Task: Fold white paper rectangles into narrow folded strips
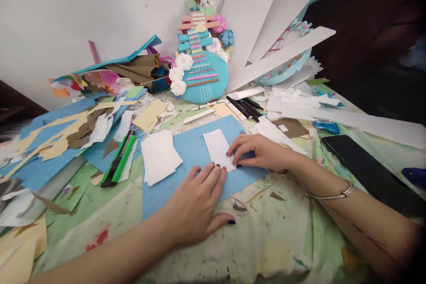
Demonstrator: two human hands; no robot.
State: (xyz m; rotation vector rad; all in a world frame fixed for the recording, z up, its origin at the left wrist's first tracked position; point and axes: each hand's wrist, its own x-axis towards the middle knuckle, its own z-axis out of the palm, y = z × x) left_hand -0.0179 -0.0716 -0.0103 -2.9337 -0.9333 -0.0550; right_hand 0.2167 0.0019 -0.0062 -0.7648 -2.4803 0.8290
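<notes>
A white paper rectangle (217, 145) lies on a blue sheet (189, 142) in the middle. My left hand (199, 199) rests palm down, its fingertips on the paper's near edge and its thumb apart. At the paper's right edge, my right hand (256, 151) has its fingers bent, the fingertips touching the paper; its palm side is hidden. Left of them, a stack of white paper pieces (159, 157) sits on the blue sheet.
A green cutter (118, 159) lies at the left among paper scraps. Black pens (246, 108) are behind my right hand. A turquoise paper instrument (206, 77) leans on the wall. A black phone-like slab (372, 173) lies at the right.
</notes>
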